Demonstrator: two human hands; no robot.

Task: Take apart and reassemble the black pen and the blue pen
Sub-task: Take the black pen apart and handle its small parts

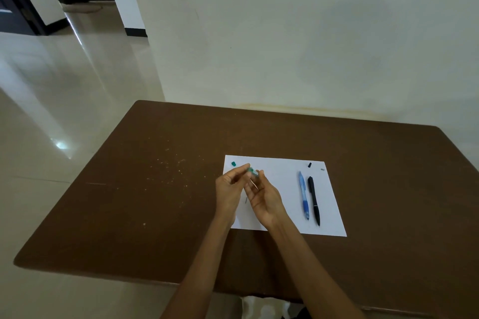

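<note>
Left hand: I have it raised over the left part of the paper, thumb and forefinger pinched on the far end of a small green piece.
Right hand: palm turned toward me, fingertips pinching the other end of that same green piece; a thin rod shows between my two hands, and I cannot tell which hand bears it.
Grip: both are pressed together on the green piece, nothing spread wide.
Blue pen: lying whole on the right half of the paper, lengthwise near to far, untouched by me.
Black pen: just beside the blue pen on its right, nearly parallel, tip toward me.
Paper: white sheet, flat on the table, right of centre.
Green cap: tiny, alone near the paper's far left corner.
Black bit: small, at the paper's far right edge, with a pale speck just right of it.
Table: brown, scuffed with light flecks on the left, pushed against a pale wall.
</note>
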